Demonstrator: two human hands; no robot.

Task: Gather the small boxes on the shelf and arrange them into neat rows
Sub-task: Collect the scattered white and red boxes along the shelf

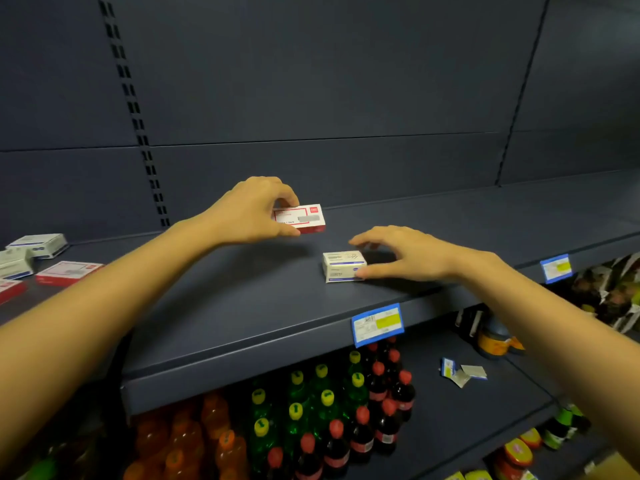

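My left hand (254, 211) grips a red and white small box (304, 219) near the back of the dark blue shelf (242, 306), thumb under its front edge and fingers over the far edge. My right hand (405, 252) reaches over a white and blue small box (343, 266) at mid-shelf, with the thumb touching its right front corner and the fingers spread above and behind it. At the far left lie more small boxes: two white ones (38, 244) (15, 263) and two red and white ones (67, 273) (10, 291).
Blue price tags (378, 323) (556, 268) hang on the shelf's front edge. Below stand green, dark red-capped and orange bottles (329, 420), with loose tags (462, 372) and jars (493, 341) on a lower shelf to the right. A slotted upright (138, 119) runs up the back panel.
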